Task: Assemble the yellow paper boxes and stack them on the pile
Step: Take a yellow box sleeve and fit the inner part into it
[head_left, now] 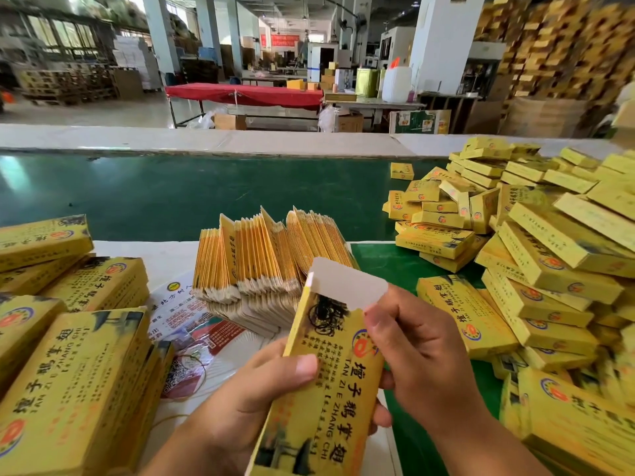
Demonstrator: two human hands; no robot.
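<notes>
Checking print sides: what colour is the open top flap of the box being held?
Plain white flap, unlike the yellow printed box; head view.

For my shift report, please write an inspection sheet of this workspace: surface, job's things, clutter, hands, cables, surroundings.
Surface: green belt behind a white table edge.
Job's things: one yellow box held, its white end flap open; fanned flat blanks in the middle; pile of assembled boxes at right; bundled flat boxes at left.
Clutter: printed leaflets and a rubber band under the bundles.
Hands: left hand grips the box's lower part; right hand pinches its upper edge by the flap.
Cables: nothing seen.
Surroundings: red-covered table, white jerrycan, stacked cartons.
</notes>
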